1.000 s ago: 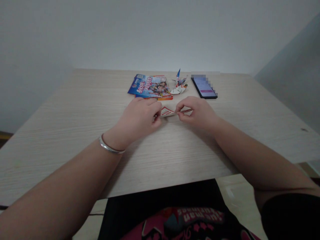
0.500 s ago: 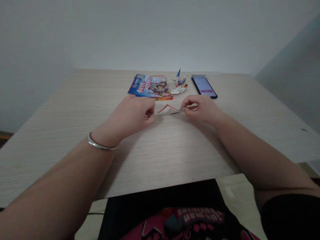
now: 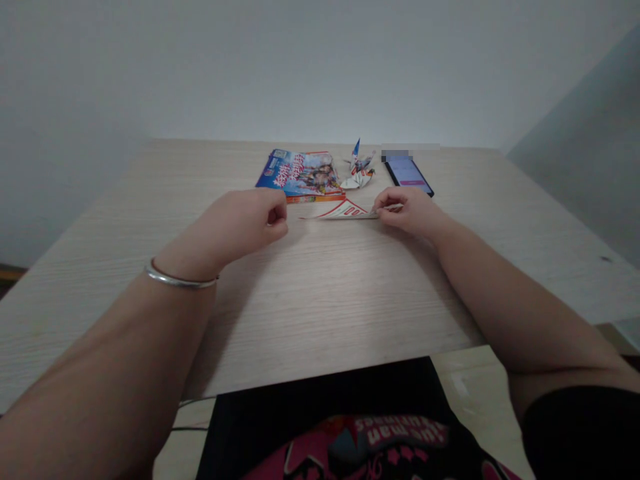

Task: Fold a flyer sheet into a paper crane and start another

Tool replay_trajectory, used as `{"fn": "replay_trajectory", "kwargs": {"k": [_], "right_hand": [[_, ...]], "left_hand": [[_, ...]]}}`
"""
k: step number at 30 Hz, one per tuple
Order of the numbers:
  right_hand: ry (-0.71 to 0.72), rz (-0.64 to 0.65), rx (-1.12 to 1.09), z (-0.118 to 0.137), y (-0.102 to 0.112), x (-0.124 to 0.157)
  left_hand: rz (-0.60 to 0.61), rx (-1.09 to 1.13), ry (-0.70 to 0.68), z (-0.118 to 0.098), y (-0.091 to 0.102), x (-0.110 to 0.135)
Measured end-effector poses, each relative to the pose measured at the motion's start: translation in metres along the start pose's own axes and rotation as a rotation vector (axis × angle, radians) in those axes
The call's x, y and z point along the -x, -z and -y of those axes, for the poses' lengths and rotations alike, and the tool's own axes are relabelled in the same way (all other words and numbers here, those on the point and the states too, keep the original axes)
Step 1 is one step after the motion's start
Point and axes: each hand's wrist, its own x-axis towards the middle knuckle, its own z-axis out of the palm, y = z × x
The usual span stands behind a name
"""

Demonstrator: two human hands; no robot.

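Note:
A folded piece of printed paper [image 3: 349, 211], white with red edges and print, is pinched at its right end by my right hand [image 3: 407, 210]. Its pointed left end stretches toward my left hand [image 3: 250, 217] but is apart from it. The fingers of my left hand are curled with thumb near forefinger, and nothing shows between them. A silver bangle [image 3: 183, 280] circles my left wrist. Just behind the paper, folded paper cranes [image 3: 359, 175] stand on the table.
A stack of colourful printed leaflets [image 3: 300, 173] lies behind my left hand. A phone [image 3: 409, 175] with its screen lit rests at the back right. The pale wooden table [image 3: 330, 300] ends at a wall behind and at my lap in front.
My left hand has let go of the paper's left end and moved left. My right hand has shifted slightly right with the paper still pinched.

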Motion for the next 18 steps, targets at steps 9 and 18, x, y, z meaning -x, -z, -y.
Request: {"fn": "replay_trajectory", "kwargs": {"k": [9,18], "right_hand": [[0.144,0.215,0.101,0.009,-0.006,0.003],[0.247,0.232,0.332,0.014,-0.014,-0.001]], "left_hand": [[-0.051,0.133,0.018,-0.011,-0.017,-0.001],[0.04,0.084,-0.095,-0.004,-0.034,0.0]]}}
